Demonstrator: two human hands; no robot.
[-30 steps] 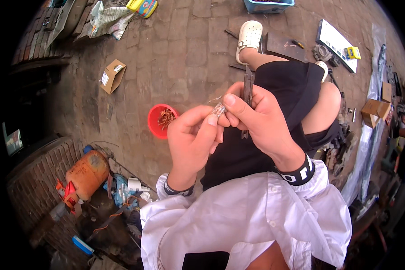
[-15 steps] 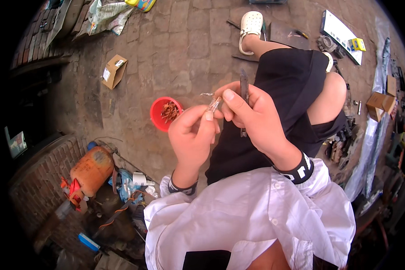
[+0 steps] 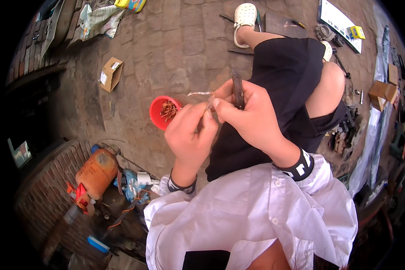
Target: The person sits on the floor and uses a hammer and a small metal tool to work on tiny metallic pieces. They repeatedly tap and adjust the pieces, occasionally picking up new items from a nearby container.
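Note:
My left hand [image 3: 189, 135] is closed, thumb and forefinger pinching a small crumpled, silvery-copper piece [image 3: 209, 103], partly hidden by the fingers. A thin silvery strand [image 3: 200, 93] sticks out from it to the left. My right hand [image 3: 252, 121] holds a dark flat metal tool [image 3: 237, 87] upright in its fingers, its thumb and fingertips also on the small piece. Both hands meet over my black-clad lap [image 3: 283, 81]. Just left of them on the brick floor sits a red bucket [image 3: 157, 118] partly filled with reddish-brown scraps [image 3: 168, 110].
A cardboard box [image 3: 111, 74] lies at upper left, an orange gas cylinder [image 3: 97, 171] among clutter at lower left. At upper right are a dark plate [image 3: 283, 24], a long white box [image 3: 330, 15] and a yellow carton [image 3: 355, 32]. Metal parts, plastic sheeting [image 3: 366, 148] and boxes [image 3: 382, 95] line the right.
My hands have drawn closer around the small piece, the right thumb now further over it. The strand reaches further left, and the tool has shifted slightly left and up. The view has shifted slightly.

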